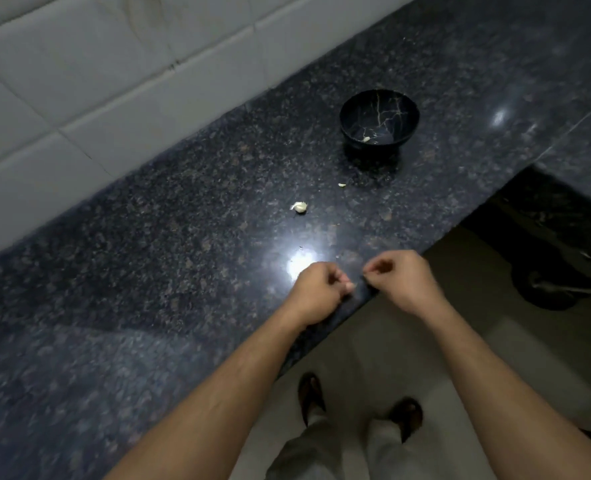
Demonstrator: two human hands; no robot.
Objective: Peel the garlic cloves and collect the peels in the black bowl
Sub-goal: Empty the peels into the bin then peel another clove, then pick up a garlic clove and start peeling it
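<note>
Near the counter's front edge my left hand point(316, 289) pinches a small garlic clove point(350, 287) between its curled fingers. My right hand point(403, 280) is a little to its right, fingers curled with the tips pinched together; what they hold is too small to make out. A whole unpeeled garlic clove point(300, 206) lies on the counter further back. A small pale garlic piece point(341, 185) lies beyond it. The black bowl point(378, 117) with pale veining stands at the back right, with a pale scrap point(366, 139) in its bottom.
The dark speckled granite counter point(148, 254) runs diagonally, with a white tiled wall point(79, 81) behind it. The counter's front edge drops to the floor on the right, where my feet point(356, 407) show. A dark round object point(557, 285) sits on the floor at right.
</note>
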